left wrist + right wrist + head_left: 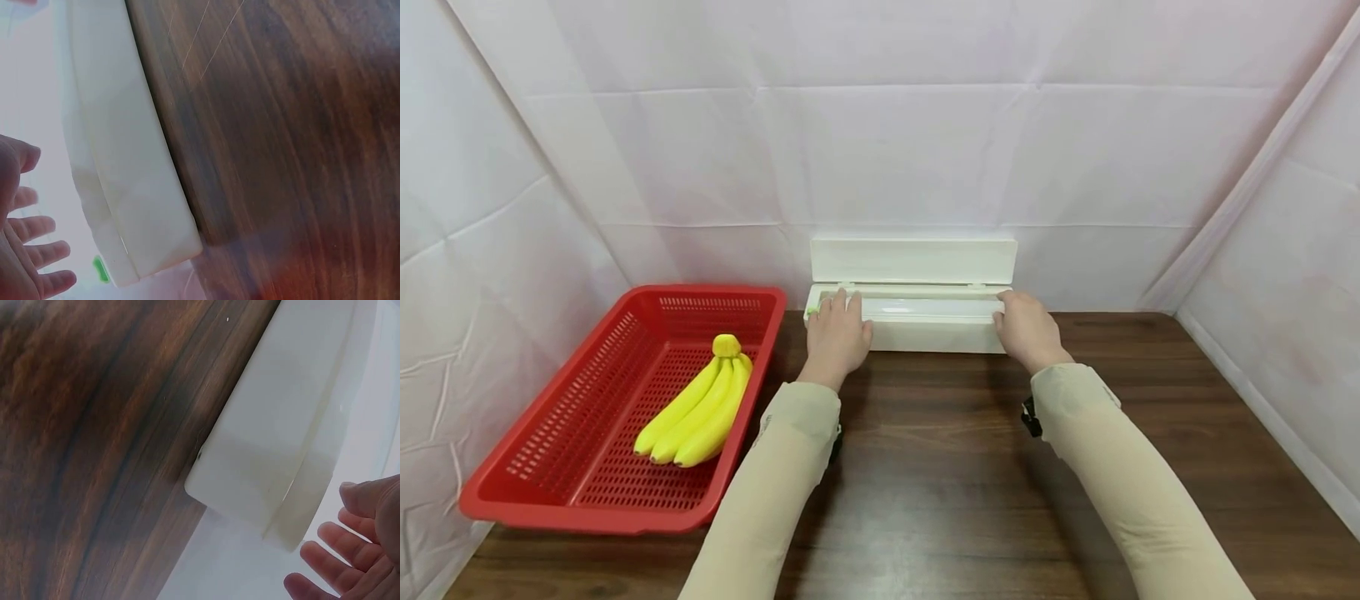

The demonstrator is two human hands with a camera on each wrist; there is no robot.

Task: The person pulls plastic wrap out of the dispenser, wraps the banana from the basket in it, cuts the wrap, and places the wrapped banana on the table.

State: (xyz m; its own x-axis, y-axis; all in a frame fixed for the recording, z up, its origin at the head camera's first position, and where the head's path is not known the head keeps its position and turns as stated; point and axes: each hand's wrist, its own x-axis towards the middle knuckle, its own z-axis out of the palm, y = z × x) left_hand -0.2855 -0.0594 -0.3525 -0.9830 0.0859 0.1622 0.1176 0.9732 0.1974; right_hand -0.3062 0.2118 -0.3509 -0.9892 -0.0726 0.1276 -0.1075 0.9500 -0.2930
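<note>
A long white cling film dispenser (932,337) sits at the table's back edge, its lid (913,261) raised upright behind it. A pale, shiny roll (925,307) lies along the inside. My left hand (837,337) is over the dispenser's left end, its fingers spread and nearly straight in the left wrist view. By that end is a small green piece (100,269). At the right end is my right hand (1028,329), fingertips right at the rim. Its fingers are loosely bent, with the thumb apart from them, in the right wrist view.
A red perforated basket (482,492) stands on the left of the dark wooden table (925,483). Inside it lies a bunch of yellow bananas (700,408). White cloth walls (895,158) rise behind the table and at both sides.
</note>
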